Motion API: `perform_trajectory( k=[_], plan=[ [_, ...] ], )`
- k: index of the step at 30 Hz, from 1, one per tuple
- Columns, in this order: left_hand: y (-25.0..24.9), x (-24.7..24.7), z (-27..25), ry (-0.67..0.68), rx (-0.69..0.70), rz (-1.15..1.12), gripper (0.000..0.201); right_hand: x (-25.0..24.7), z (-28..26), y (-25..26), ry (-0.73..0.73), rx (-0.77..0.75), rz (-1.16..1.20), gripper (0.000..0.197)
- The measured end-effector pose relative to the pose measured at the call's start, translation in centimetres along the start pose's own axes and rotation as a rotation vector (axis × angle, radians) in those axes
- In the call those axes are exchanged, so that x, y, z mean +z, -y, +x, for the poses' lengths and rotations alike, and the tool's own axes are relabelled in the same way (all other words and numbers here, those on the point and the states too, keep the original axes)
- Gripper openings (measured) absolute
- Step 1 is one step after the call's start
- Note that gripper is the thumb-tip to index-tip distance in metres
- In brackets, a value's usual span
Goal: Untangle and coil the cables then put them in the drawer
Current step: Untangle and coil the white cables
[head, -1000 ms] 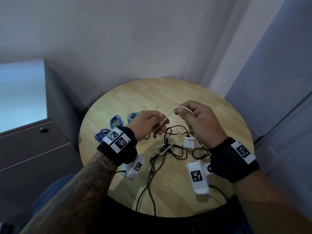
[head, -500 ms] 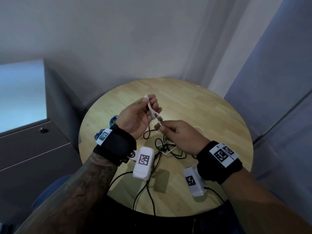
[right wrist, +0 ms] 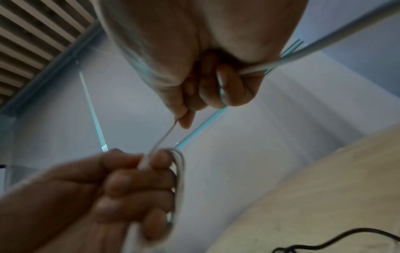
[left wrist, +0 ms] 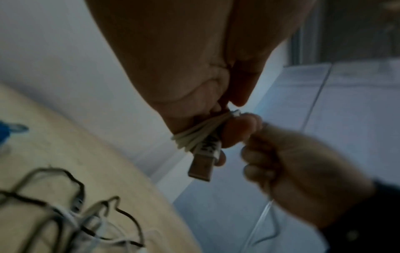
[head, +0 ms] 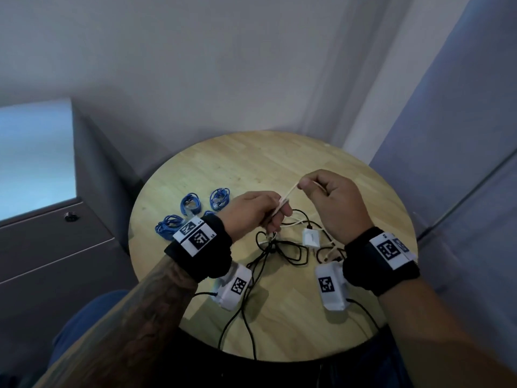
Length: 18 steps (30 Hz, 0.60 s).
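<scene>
Above the round wooden table, my left hand grips a small bundle of white cable loops, with its USB plug hanging below the fingers. My right hand pinches the same white cable a little higher and to the right, the strand taut between both hands. The rest of the cable trails out behind the right palm. A tangle of black cables and a white charger block lie on the table beneath the hands.
Several coiled blue cables lie at the table's left side. A grey drawer cabinet with a lock stands left of the table, its drawers closed. Black wrist-camera leads hang over the table's near edge. Walls close in behind and right.
My right hand rose from below the left hand to up and right of it, drawing the white cable around. My left hand dropped lower and turned knuckles-up with the bundle.
</scene>
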<state>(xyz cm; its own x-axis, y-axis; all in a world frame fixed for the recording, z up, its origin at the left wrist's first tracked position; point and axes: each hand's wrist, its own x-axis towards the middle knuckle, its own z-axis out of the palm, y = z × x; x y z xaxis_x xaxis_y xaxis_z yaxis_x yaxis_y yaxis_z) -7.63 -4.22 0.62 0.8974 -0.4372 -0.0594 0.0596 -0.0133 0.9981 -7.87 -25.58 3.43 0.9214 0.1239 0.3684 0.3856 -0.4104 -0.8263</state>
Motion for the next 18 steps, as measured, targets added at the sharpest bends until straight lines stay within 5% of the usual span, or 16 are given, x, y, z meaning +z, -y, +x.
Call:
perform_trajectory(
  k=[6, 10, 15, 18],
  plan=[
    [-1.3, -0.4, -0.5, 0.072, 0.075, -0.604, 0.027, 1.9, -0.1, -1.4, 0.144, -0.019, 0.015, 0.023],
    [-0.1, -3.2, 0.3, -0.049, 0.181, -0.961, 0.023, 4.4, -0.7, -1.1, 0.383, -0.032, -0.111, 0.027],
    [2.0, -5.1, 1.3, -0.463, 0.257, -0.817, 0.034, 5.1, -1.4, -0.5, 0.523, -0.098, -0.221, 0.026],
    [1.7, -3.8, 1.1, -0.656, 0.285, -0.406, 0.027, 4.2, -1.8, 0.3, 0.553, -0.109, -0.264, 0.028]
  ],
)
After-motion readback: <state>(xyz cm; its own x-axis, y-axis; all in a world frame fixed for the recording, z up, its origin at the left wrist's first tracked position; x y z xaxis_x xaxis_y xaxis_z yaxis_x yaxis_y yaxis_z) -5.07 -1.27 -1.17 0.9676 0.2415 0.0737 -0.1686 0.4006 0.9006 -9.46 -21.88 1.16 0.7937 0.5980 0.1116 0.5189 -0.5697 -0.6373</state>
